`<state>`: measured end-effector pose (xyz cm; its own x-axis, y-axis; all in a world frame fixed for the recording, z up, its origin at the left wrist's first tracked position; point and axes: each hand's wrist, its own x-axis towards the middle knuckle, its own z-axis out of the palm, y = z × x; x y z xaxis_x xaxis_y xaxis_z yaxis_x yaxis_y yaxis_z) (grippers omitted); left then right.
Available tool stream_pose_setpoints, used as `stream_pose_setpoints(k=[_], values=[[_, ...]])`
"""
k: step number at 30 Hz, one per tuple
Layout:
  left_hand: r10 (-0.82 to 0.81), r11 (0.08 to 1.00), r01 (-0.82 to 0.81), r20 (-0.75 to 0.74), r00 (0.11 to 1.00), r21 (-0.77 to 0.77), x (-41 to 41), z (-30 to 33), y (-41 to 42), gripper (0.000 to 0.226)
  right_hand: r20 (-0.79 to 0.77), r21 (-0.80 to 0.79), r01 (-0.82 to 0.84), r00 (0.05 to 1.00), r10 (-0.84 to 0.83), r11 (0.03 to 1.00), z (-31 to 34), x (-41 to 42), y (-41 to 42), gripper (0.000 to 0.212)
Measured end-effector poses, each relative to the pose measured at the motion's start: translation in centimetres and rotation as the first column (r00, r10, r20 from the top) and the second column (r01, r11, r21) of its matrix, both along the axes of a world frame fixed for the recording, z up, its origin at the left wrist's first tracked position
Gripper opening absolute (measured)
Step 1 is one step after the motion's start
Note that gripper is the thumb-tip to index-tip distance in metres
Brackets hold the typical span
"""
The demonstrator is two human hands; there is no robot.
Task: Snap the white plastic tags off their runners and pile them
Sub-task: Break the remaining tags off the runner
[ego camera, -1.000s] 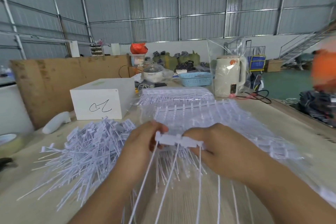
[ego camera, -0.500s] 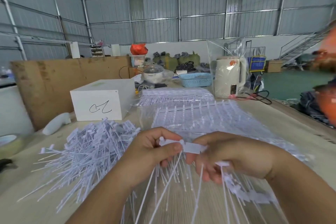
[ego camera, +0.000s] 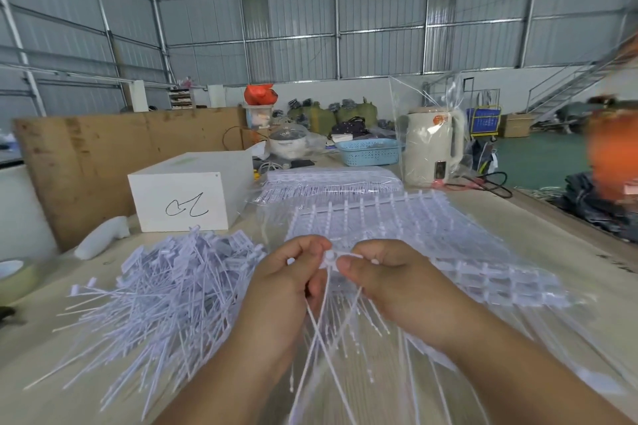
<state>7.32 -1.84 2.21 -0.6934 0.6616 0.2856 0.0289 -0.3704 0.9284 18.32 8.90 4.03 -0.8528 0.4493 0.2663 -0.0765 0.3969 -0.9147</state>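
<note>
While both the left hand (ego camera: 293, 281) and the right hand (ego camera: 386, 281) pinch a tag strip (ego camera: 333, 258) just right of the loose tag pile (ego camera: 165, 290), a snapping twist seems underway; freed tags go leftward onto that pile, more runner sheets (ego camera: 414, 238) beyond.

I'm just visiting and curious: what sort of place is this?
Probably a warehouse or small factory workshop: corrugated metal walls on a steel frame, a long worktable covered with white plastic tags, and packed green sacks stored at the back.
</note>
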Motion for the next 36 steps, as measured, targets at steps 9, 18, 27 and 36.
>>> stream_pose_setpoints(k=[9, 18, 27, 36], values=[[0.055, 0.998, -0.066, 0.345, 0.937, 0.021, -3.1, 0.1, -0.6, 0.013, 0.020, -0.081, 0.124, 0.992, -0.123, 0.989, 0.8, 0.7, 0.5, 0.038], [-0.350, 0.930, 0.329, -0.119, 0.929, -0.165, -1.5, 0.8, -1.5, 0.018, 0.121, -0.069, -0.150, 0.980, 0.157, 0.986, 0.4, 0.4, 0.2, 0.036], [-0.501, 0.852, 0.422, -0.245, 0.830, -0.312, -2.3, 1.2, -2.4, 0.021, 0.139, -0.142, -0.265, 0.949, 0.284, 0.954, -0.2, 0.8, 1.5, 0.036], [-0.581, 0.787, 0.466, -0.230, 0.781, -0.404, -2.2, 1.5, -2.9, 0.007, 0.121, -0.110, -0.352, 0.924, 0.364, 0.930, -0.6, 0.9, 1.6, 0.019]])
